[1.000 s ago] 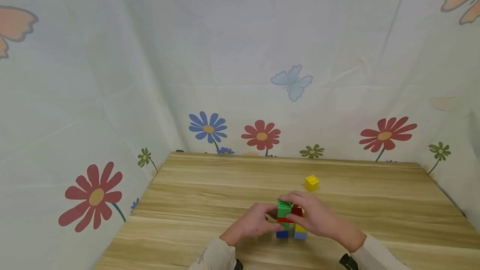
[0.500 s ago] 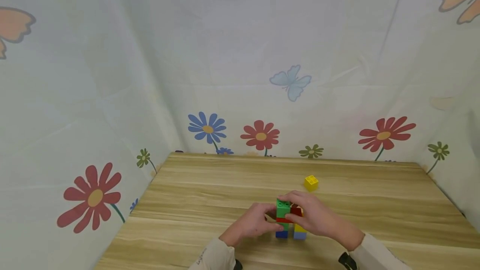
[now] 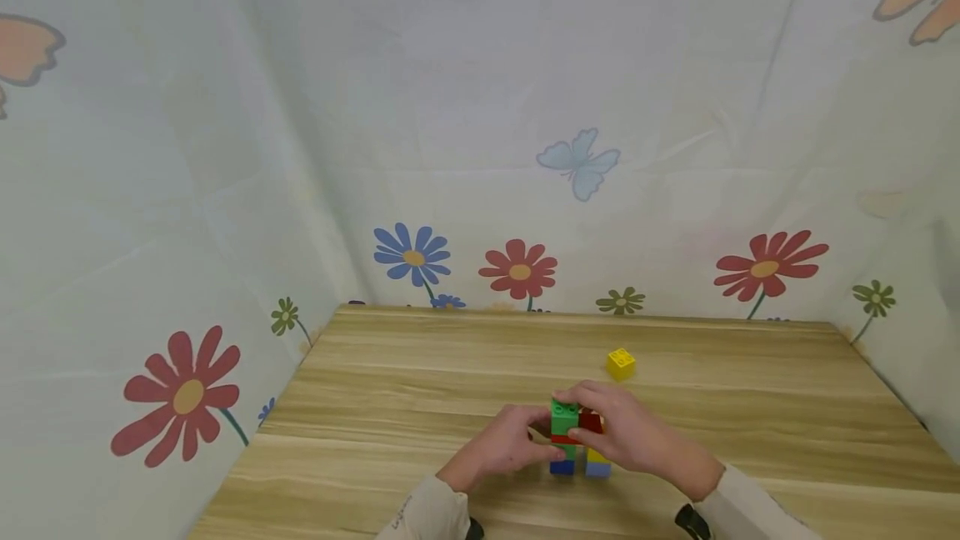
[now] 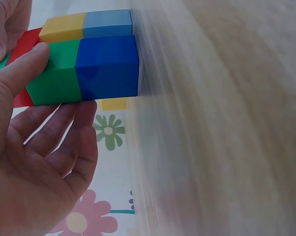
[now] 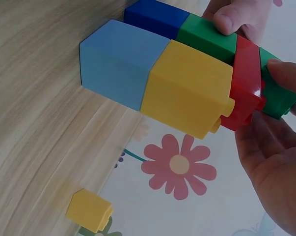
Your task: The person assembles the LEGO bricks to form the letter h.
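Observation:
Two short columns of toy building bricks stand side by side on the table. The left column has a dark blue brick below a green brick; the right one has a light blue brick below a yellow brick. Across the top lies a red brick, with an upper green brick above it at the left end. My left hand grips the left column, thumb on the lower green brick and fingers behind. Thumb and fingers of my right hand pinch the upper green brick.
A loose yellow brick sits behind the columns on the wooden table. Beyond the table's far edge hangs a pale cloth printed with flowers and butterflies, which also encloses both sides.
The head view has shifted very slightly. Both hands and the bricks keep the same positions relative to each other.

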